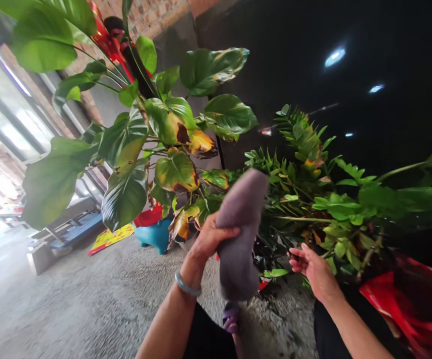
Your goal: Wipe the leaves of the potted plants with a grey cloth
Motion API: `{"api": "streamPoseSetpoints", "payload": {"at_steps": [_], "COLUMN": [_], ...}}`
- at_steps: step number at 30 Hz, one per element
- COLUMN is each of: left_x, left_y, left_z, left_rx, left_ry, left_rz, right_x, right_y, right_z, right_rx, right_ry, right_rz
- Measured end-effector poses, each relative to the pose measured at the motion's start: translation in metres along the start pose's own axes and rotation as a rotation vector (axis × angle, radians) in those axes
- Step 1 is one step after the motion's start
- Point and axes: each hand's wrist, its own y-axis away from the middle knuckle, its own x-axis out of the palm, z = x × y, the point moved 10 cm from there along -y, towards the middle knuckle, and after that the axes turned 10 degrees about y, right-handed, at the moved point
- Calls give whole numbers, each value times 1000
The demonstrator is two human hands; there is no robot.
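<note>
1. Mauve-grey and fuzzy, a foot-shaped piece hangs in the air before the person, off the floor; its upper end leans right, its lower end sits in line with a purple sandal; blur hides its finer texture.
2. The left hand has hold of it by the left edge, about midway along; the thumb lies flat across the near face, pointing right; the other fingers go behind the piece and are mostly hidden; the grip is closed on it, with much of the piece standing above the thumb and much hanging below.
3. The right hand is apart from the piece, to its right, palm partly up; its fingers are loosely curled, half open; a small dark bit shows at the fingertips, though I cannot tell whether they pinch it or it lies beyond them.
4. A pale bracelet rings the left wrist; a red bag is near the right forearm.
5. Beyond the hands, a broad-leaved plant spreads at the left, some leaves yellow and brown; finer greenery fills the right, before a dark glossy wall; a blue pot stands on the floor, left of the left hand.
</note>
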Motion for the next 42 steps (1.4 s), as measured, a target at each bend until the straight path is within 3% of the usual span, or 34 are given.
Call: {"api": "streamPoseSetpoints", "payload": {"at_steps": [1, 3, 5, 6, 7, 9, 11, 12, 13, 17, 19, 20, 22, 25, 27, 29, 31, 34, 36, 37, 39, 42], "left_x": [-7, -21, -27, -25, -18, 10, 26, 26, 19, -44, -70, -78, -84, -76, -65, -58, -59, -78, -87, -89, -89, -81], "left_y": [-6, -10, -2, 4, 11, 31, 52, 54, 50, 9, 0, 0, 4, 26, 45, 53, 45, 18, 3, -3, -7, 11], "left_z": [-13, -16, 9, 28, 52, 102, 119, 112, 96, 8, -12, -10, 16, 88, 122, 118, 78, 2, -24, -23, 3, 78], "left_rx": [72, 178, 192, 157, 79, -129, -190, -174, -129, 151, 278, 301, 227, -81, -251, -279, -165, 116, 239, 248, 166, -109], "left_ry": [78, 136, 56, -33, -125, -338, -443, -436, -391, -41, 100, 130, 83, -94, -97, -60, -19, 57, 97, 96, 39, -103], "left_rz": [-88, -257, -355, -346, -270, 69, 306, 328, 272, -252, -451, -513, -559, -431, -282, -187, -188, -351, -447, -474, -496, -415], "right_x": [2, 5, 7, 8, 8, 6, 2, 0, -1, 3, 6, 6, 5, 3, 1, 0, 1, 6, 11, 13, 15, 11], "right_y": [0, 1, 1, 1, 0, -1, -2, -3, -3, -2, -1, -1, 0, 1, 2, 2, 2, 3, 5, 6, 7, 7], "right_z": [0, -1, -2, -2, -2, -5, -8, -8, -7, -2, -2, -2, -2, -1, -1, -1, -1, 0, 1, 2, 2, 2], "right_rx": [3, 11, 6, -1, -6, 6, 30, 35, 33, -6, -7, -4, -7, -8, 0, 8, 14, 5, -7, -11, -17, -24], "right_ry": [1, -2, 5, 13, 24, 40, 44, 38, 31, 8, 11, 13, 23, 33, 30, 30, 39, 40, 35, 37, 46, 65], "right_rz": [3, 12, 28, 36, 45, 51, 38, 29, 20, 33, 41, 37, 27, 25, 23, 24, 24, 35, 62, 75, 86, 73]}}
